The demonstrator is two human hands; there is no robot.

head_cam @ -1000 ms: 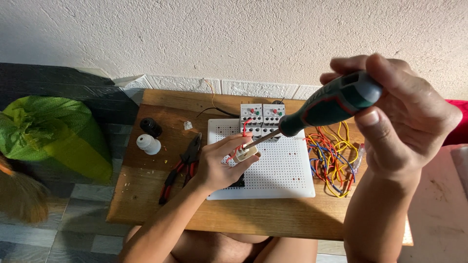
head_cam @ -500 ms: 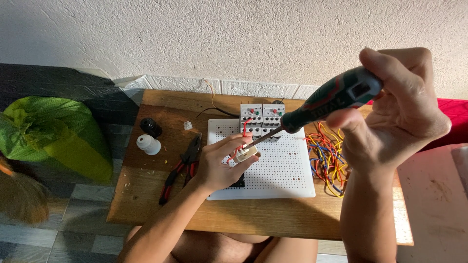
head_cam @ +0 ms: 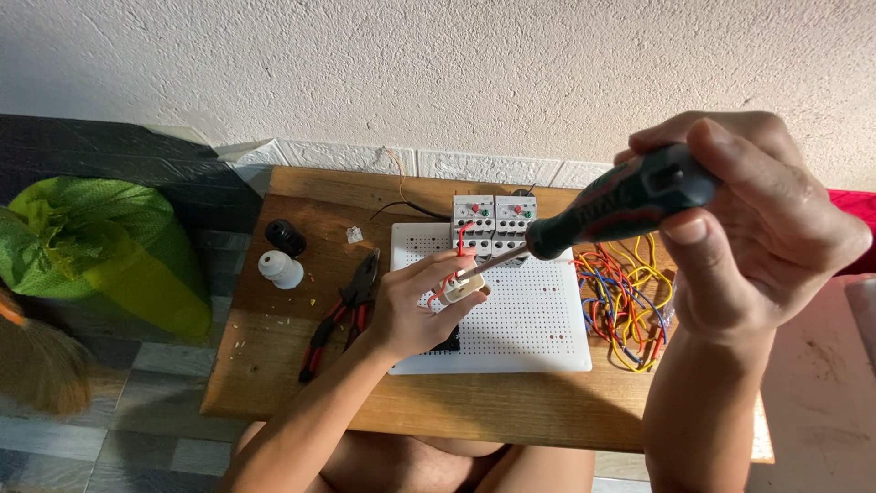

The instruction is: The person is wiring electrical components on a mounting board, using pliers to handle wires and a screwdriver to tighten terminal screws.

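Wooden table (head_cam: pixel 274 365) is sitting tight against a rough plaster wall (head_cam: pixel 411 73); the right hand (head_cam: pixel 757 237) is gripping a screwdriver (head_cam: pixel 611 205), the left hand (head_cam: pixel 411 315) pinching a small white connector (head_cam: pixel 464 288) over the pegboard (head_cam: pixel 538 319), wires (head_cam: pixel 620 301) crowding the right edge.

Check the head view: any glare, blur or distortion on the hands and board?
Head view: warm light from the right, no blown glare on the white perforated board. Right hand and screwdriver loom large, near-lens wide-angle stretch, slightly soft. Left hand, pinching a small white part, is sharp. Green bag sits in shade.
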